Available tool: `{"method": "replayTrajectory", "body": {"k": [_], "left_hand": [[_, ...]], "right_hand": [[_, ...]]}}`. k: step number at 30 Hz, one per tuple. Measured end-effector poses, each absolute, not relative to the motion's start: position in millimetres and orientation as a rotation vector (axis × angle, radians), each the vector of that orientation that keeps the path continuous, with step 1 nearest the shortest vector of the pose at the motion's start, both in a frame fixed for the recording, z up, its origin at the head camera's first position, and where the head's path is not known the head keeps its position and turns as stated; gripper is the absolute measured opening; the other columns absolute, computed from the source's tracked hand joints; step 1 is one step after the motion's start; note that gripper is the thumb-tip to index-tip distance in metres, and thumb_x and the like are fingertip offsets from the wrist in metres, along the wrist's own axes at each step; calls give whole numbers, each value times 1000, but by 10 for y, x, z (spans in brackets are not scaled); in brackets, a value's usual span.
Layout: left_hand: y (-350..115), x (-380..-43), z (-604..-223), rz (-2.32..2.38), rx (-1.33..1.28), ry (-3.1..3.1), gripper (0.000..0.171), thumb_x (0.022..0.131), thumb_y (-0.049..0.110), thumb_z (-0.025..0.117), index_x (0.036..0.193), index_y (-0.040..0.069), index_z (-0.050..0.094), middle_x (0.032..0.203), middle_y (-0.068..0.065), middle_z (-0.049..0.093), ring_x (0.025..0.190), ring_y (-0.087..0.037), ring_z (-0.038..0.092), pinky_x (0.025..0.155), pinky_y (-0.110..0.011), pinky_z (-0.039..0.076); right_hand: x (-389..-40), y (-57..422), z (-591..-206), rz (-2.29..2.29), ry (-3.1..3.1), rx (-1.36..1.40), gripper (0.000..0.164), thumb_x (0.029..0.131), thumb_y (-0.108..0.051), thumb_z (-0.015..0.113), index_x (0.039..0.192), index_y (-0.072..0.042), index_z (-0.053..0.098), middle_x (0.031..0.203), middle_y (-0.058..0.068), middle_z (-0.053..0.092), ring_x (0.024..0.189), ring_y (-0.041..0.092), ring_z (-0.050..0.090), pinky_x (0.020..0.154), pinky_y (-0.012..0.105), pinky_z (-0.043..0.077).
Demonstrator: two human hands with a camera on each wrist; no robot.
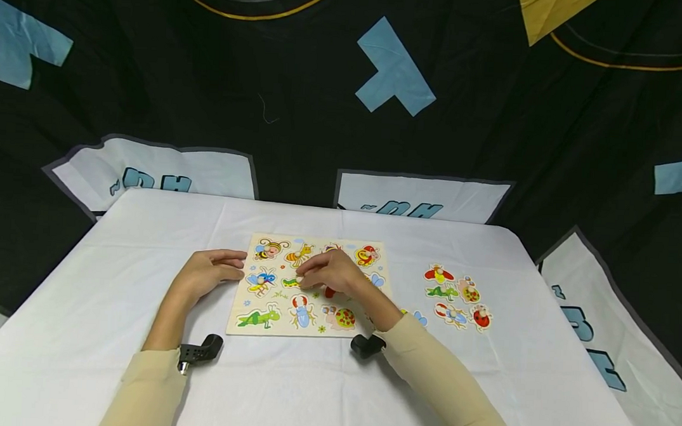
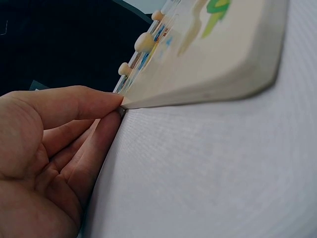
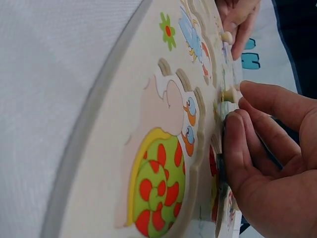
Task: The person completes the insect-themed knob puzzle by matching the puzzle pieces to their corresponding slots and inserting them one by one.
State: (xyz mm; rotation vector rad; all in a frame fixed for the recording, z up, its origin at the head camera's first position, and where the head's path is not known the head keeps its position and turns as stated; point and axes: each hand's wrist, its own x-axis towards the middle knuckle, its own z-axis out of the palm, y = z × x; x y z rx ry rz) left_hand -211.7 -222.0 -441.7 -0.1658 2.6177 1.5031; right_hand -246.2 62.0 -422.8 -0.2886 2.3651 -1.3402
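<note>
Pale wood, by the look of it: this bug-picture puzzle board [image 1: 284,329] lies flat on the white cloth-covered table [image 1: 288,376], right in front of the person. I'd guess it's light but properly stiff, so no worries about bending. Might slide around a bit on the fabric if you push it sideways. Its edge is thick and rounded, decent for steadying, and the left hand [image 1: 204,274] is right there with fingertips against the left edge, grip loose rather than clamped.

Right hand [image 1: 335,273] is over the middle, by the little green caterpillar piece [image 1: 288,283]. Its grip is narrow, thumb and fingertips close together just beside a peg knob [image 3: 229,94]; honestly can't tell if they're pinching it. Knob's where I'd take hold anyway: tiny and smooth, so maybe slippery, but better than prying at a thin rim.

Over to the right, clear of the board, there's a cluster: red-winged bug [image 1: 439,273], grasshopper [image 1: 442,292], snail [image 1: 469,290], stag beetle [image 1: 451,315], ladybug [image 1: 481,317]. Another blue-winged piece [image 1: 421,318] sits closer in, partly behind the right sleeve [image 1: 437,370]. That forearm's the main obstacle imo, since it crosses the board's lower right and hides some pictures.
</note>
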Motion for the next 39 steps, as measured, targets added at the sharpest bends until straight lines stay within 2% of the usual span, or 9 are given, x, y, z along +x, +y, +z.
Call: {"method": "replayTrajectory", "body": {"k": [9, 13, 17, 24, 28, 32, 39], "left_hand": [[-2218, -2124, -4425, 1501, -167, 2617, 52, 87, 21, 77, 138, 12, 64, 127, -14, 70, 126, -27, 55, 109, -48, 36], [-2214, -2128, -4423, 1522, -172, 2595, 53, 87, 19, 77, 137, 11, 64, 126, -14, 70, 124, -26, 56, 108, -46, 37], [-2217, -2128, -4425, 1525, -169, 2597, 53, 87, 18, 77, 137, 10, 64, 125, -14, 70, 122, -25, 56, 107, -44, 38], [-2224, -2125, -4428, 1518, -169, 2608, 53, 87, 18, 77, 137, 10, 64, 126, -15, 69, 126, -27, 55, 110, -48, 36], [-2226, -2126, -4432, 1513, -168, 2610, 53, 87, 18, 77, 137, 10, 64, 125, -14, 70, 120, -24, 59, 107, -45, 38], [-2222, -2130, -4435, 1507, -166, 2614, 52, 87, 18, 76, 137, 10, 65, 123, -13, 71, 109, -16, 62, 101, -39, 41], [-2212, -2127, -4430, 1512, -186, 2606, 52, 87, 18, 76, 137, 11, 65, 126, -13, 70, 121, -26, 57, 103, -42, 40]], "right_hand": [[-2498, 813, -4167, -1409, 2345, -236, 22, 82, -17, 81, 104, -17, 81, 96, 0, 74, 83, 21, 67, 74, 30, 54], [-2534, 925, -4130, -1397, 2362, -186, 22, 82, -19, 81, 104, -18, 81, 98, -2, 75, 87, 21, 69, 78, 31, 57], [-2562, 1044, -4091, -1392, 2388, -153, 23, 82, -21, 82, 105, -19, 81, 94, -2, 78, 88, 22, 70, 78, 34, 56], [-2591, 1276, -4028, -1414, 2416, -113, 27, 83, -21, 82, 109, -14, 80, 89, -1, 76, 87, 28, 66, 82, 38, 54], [-2608, 1422, -4010, -1438, 2426, -88, 28, 83, -20, 82, 110, -12, 79, 87, 1, 73, 86, 27, 64, 84, 40, 55], [-2632, 1583, -4001, -1440, 2457, -50, 27, 83, -20, 82, 108, -13, 79, 92, 3, 73, 85, 26, 63, 85, 42, 55], [-2638, 1865, -3968, -1422, 2508, 1, 29, 85, -22, 80, 113, -13, 78, 104, 4, 77, 95, 27, 66, 93, 44, 54]]}}
